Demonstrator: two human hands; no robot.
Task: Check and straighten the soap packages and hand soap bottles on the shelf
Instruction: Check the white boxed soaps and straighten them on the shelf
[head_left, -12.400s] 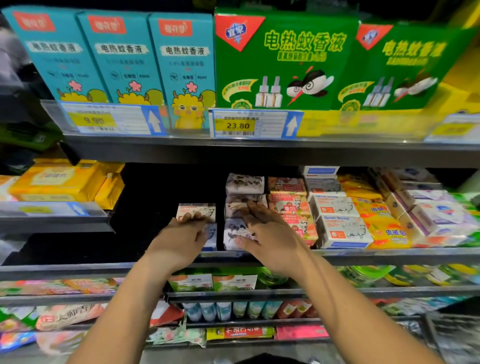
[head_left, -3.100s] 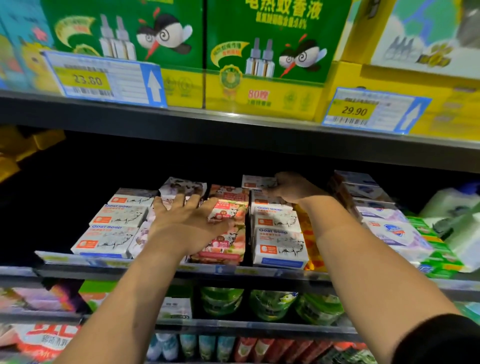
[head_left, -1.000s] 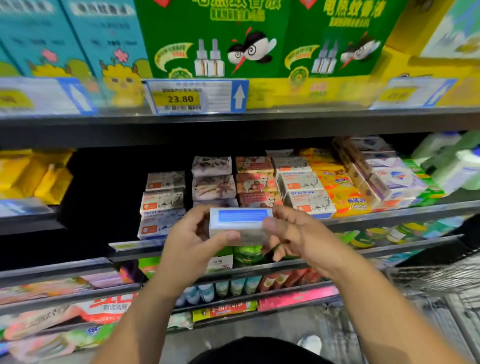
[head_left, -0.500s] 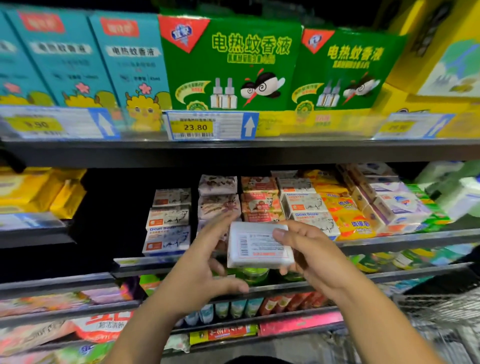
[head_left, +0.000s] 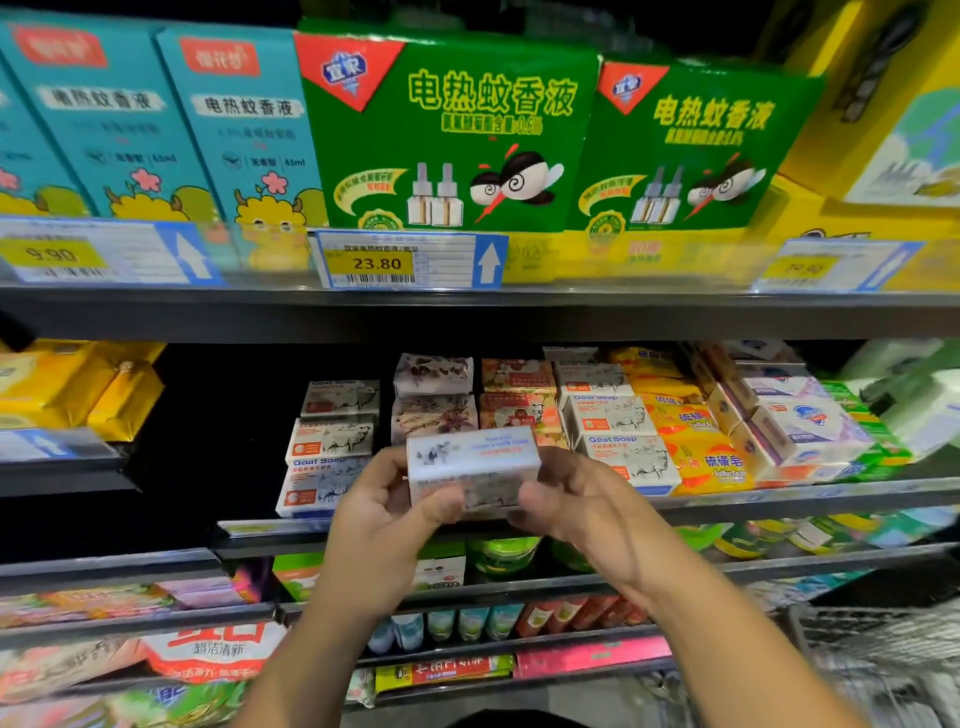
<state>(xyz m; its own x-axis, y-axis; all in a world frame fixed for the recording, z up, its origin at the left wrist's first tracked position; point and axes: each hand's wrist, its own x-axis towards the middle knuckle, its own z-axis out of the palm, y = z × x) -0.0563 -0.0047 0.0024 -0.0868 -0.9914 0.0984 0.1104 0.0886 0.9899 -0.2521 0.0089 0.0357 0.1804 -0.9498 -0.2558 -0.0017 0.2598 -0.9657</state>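
I hold a white goat soap box (head_left: 470, 465) in front of the soap shelf (head_left: 727, 501), level and lengthwise. My left hand (head_left: 387, 512) grips its left end, thumb on the front face. My right hand (head_left: 576, 504) grips its right end the same way. Behind the box lie rows of soap packages: white goat soap boxes (head_left: 332, 439) on the left, floral wrapped bars (head_left: 434, 374), orange-pink boxes (head_left: 517, 376), more goat soap boxes (head_left: 613, 415), yellow sulfur soap packs (head_left: 701, 457) and white-purple boxes (head_left: 800, 426). Pale green-white bottles (head_left: 914, 395) stand at the far right.
The shelf above carries teal boxes (head_left: 239, 130) and green mosquito repellent boxes (head_left: 452, 130) with price tags (head_left: 405, 260). Yellow packs (head_left: 78, 384) sit on the left shelf. Lower shelves hold tubes and bags. A wire cart (head_left: 883, 665) stands at the lower right.
The soap box has been turned in my hands from its barcode face to its printed front and top. My left hand, partly off it half a second ago, now grips its end.
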